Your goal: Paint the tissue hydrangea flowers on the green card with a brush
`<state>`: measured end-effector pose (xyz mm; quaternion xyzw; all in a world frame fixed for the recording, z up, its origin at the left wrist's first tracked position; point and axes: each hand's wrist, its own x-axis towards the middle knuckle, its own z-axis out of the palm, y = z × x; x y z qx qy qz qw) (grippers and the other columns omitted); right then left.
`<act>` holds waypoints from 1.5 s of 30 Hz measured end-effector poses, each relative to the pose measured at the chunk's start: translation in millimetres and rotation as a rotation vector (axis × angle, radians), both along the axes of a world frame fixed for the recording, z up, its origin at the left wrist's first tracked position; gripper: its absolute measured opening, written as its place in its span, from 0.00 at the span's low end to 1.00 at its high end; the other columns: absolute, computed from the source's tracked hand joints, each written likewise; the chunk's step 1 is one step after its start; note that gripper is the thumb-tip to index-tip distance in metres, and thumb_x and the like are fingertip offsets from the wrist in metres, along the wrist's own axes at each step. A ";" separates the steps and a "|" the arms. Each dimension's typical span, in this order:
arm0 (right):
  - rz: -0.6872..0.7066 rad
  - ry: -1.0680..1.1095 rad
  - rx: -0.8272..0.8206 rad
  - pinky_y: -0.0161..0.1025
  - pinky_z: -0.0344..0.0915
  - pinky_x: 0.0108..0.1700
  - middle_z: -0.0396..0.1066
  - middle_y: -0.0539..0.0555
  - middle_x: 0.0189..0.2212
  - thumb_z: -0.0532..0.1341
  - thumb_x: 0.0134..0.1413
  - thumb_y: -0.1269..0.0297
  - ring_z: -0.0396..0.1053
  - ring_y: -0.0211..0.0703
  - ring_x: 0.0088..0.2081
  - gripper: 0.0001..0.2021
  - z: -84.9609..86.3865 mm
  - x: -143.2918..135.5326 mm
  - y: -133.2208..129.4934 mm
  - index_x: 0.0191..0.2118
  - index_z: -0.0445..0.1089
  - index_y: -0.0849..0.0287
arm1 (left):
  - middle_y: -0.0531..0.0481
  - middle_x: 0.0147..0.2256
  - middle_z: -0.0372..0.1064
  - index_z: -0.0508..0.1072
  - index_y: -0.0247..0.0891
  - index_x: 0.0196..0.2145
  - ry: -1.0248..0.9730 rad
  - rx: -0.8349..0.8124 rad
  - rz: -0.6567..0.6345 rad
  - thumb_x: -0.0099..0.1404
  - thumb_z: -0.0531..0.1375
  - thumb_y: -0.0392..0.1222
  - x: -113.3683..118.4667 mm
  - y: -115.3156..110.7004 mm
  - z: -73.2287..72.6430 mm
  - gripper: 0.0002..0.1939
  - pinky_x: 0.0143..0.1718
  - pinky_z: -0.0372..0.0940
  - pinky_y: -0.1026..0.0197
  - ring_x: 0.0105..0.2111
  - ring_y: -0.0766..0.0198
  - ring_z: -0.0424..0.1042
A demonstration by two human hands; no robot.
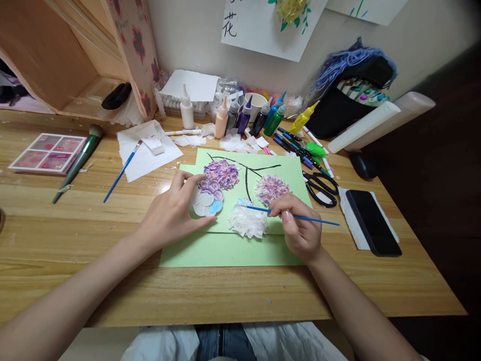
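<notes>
Denim and white clothes (165, 343) down at 6 o'clock, folks. Left hand (165, 215), 8 o'clock, is gripping a flower-shaped palette (208, 205) by its edges. White tissue-paper flower (248, 223) sits at 6; right hand (300, 228), 4 o'clock, pinches a blue paintbrush (310, 218), tip at its bluish top.

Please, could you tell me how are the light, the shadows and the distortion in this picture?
Head view: pale glare on the wooden desk beside the left hand; head view: soft shadow on the green paper below that hand; head view: wide-angle stretching seems to lengthen the left forearm toward the edge.
</notes>
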<state>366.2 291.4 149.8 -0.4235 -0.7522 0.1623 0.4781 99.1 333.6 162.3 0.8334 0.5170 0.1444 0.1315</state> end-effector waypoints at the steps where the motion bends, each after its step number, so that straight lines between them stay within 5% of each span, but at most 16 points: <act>1: -0.011 0.006 0.000 0.41 0.63 0.32 0.68 0.51 0.26 0.51 0.61 0.71 0.66 0.42 0.29 0.10 -0.4 0.3 -0.1 0.31 0.67 0.56 | 0.41 0.53 0.60 0.58 0.40 0.60 0.002 0.002 0.002 0.58 0.63 0.59 -0.1 0.0 -0.3 0.38 0.29 0.65 0.57 0.34 0.59 0.69; 17: -0.062 0.145 0.021 0.41 0.63 0.31 0.70 0.52 0.27 0.51 0.64 0.68 0.67 0.42 0.29 0.12 -1.5 0.6 -1.9 0.32 0.70 0.56 | 0.41 0.53 0.59 0.57 0.41 0.60 -0.018 0.004 -0.002 0.58 0.63 0.59 -0.1 -0.2 0.2 0.38 0.30 0.68 0.56 0.34 0.60 0.70; 27: 0.129 0.062 -0.004 0.42 0.67 0.34 0.73 0.53 0.29 0.51 0.63 0.71 0.71 0.44 0.32 0.10 1.2 -18.3 -10.0 0.37 0.70 0.55 | 0.42 0.51 0.60 0.56 0.44 0.61 -0.080 0.068 -0.040 0.58 0.65 0.57 -1.0 -1.9 0.1 0.39 0.37 0.70 0.54 0.42 0.54 0.71; 38: 0.093 0.062 0.010 0.43 0.67 0.34 0.73 0.54 0.28 0.51 0.62 0.71 0.71 0.45 0.32 0.11 1.6 -16.2 -9.6 0.36 0.70 0.56 | 0.42 0.51 0.60 0.55 0.43 0.61 -0.081 0.112 -0.065 0.58 0.65 0.56 -1.4 -0.1 0.1 0.39 0.39 0.70 0.55 0.43 0.54 0.70; 45: -0.080 0.172 0.038 0.41 0.63 0.32 0.70 0.52 0.27 0.51 0.64 0.70 0.68 0.43 0.29 0.12 -0.4 -5.1 -7.6 0.33 0.70 0.56 | 0.42 0.51 0.60 0.57 0.43 0.60 -0.022 0.057 -0.038 0.58 0.64 0.58 -0.7 -1.7 -0.5 0.37 0.30 0.67 0.58 0.38 0.57 0.71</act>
